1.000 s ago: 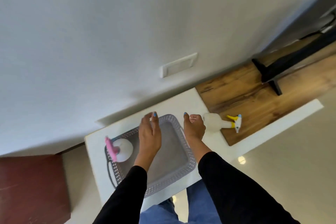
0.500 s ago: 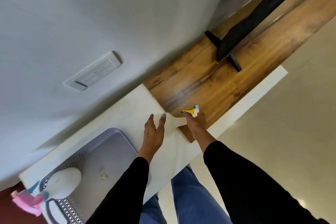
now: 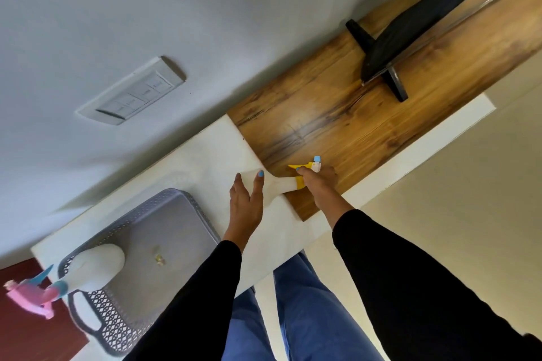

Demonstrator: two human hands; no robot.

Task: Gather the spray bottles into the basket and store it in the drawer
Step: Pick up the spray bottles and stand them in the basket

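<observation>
Bottle [image 3: 274, 186], white with a yellow trigger head, lying on its side across the seam where the white counter [image 3: 211, 161] meets the wood top [image 3: 337, 126]. Right hand [image 3: 318, 182]: fingers curled shut around the neck just behind the yellow trigger; one blue-painted fingertip [image 3: 298, 168] rests on the trigger, and the nozzle tip projects just beyond the knuckles. Left hand [image 3: 246, 202]: fingers straight and together, thumb spread apart, palm down; the fingertips lie against the bottle's wide body, open rather than grasping. Whether the palm presses on the counter cannot be told. Nearer than the left hand and to its left, the grey basket [image 3: 187, 202] sits on the counter, its perforated rim close to the left wrist. Second bottle [image 3: 96, 265], white with a pink and blue head, lies inside the basket at the end farthest from the hands, its head overhanging the rim. Beyond the fingers, a switch plate [image 3: 132, 94] on the wall; beyond the right hand, a black stand [image 3: 381, 58] on the wood top.
</observation>
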